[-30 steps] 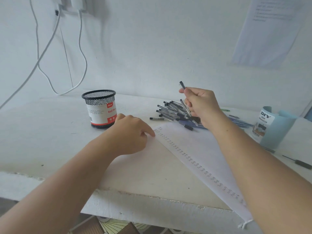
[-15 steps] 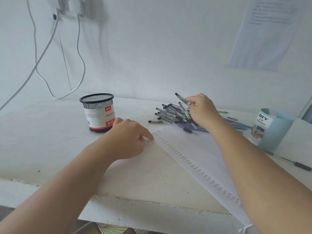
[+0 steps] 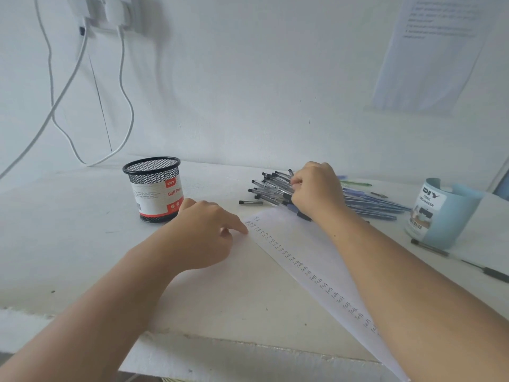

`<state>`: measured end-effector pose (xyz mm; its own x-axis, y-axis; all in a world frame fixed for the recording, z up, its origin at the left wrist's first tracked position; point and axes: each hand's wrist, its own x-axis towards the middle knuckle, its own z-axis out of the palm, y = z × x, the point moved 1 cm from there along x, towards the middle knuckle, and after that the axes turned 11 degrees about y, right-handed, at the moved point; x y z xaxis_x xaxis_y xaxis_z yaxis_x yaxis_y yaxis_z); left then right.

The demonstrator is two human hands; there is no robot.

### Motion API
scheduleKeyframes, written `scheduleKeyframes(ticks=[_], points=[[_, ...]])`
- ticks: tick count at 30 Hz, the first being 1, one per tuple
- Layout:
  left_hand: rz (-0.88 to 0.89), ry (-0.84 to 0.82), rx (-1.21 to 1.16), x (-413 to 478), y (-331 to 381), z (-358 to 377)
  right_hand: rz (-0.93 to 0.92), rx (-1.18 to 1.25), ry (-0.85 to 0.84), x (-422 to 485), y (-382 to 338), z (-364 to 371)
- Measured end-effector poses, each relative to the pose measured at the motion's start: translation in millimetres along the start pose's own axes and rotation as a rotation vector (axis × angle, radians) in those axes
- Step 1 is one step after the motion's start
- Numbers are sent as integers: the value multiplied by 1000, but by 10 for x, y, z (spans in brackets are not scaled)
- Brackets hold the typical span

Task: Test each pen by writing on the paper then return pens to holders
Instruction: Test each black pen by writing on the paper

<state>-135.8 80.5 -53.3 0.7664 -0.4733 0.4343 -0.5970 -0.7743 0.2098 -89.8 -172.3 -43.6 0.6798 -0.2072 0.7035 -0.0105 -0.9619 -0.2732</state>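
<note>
The clear black-capped pens [image 3: 268,188] lie heaped at the back of the white desk [image 3: 68,230], just beyond the top corner of the white sheet of paper [image 3: 303,238]. The right hand [image 3: 316,191] is down on the heap, fingers curled round pens there; which pen it grips cannot be told. The left hand [image 3: 203,235] presses its straight index fingertip on the paper's left edge, its other fingers loosely curled. Down the paper runs a handwritten column, "test" on each line. Its lower end is hidden by the right forearm.

The black mesh pen holder [image 3: 153,188], left of the heap, reads "DIY" and "Ball Pe", the rest turned away. The pale blue holder [image 3: 440,213], far right, reads "DIY DESK ORGANIZER". Blue pens [image 3: 371,205] spread between it and the hand. The printed wall sheet [image 3: 435,51] is too blurred to read.
</note>
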Motion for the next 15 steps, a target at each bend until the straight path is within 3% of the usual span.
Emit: scheduleKeyframes(ticks=[8, 12, 15], points=[[10, -8, -18, -41, -52, 11, -8, 35, 7, -10, 6, -25], [-47, -41, -164, -133, -158, -112, -66, 140, 1, -57, -96, -81], [-170, 164, -285, -314, -330, -285, -149, 280, -31, -113, -271, -168]])
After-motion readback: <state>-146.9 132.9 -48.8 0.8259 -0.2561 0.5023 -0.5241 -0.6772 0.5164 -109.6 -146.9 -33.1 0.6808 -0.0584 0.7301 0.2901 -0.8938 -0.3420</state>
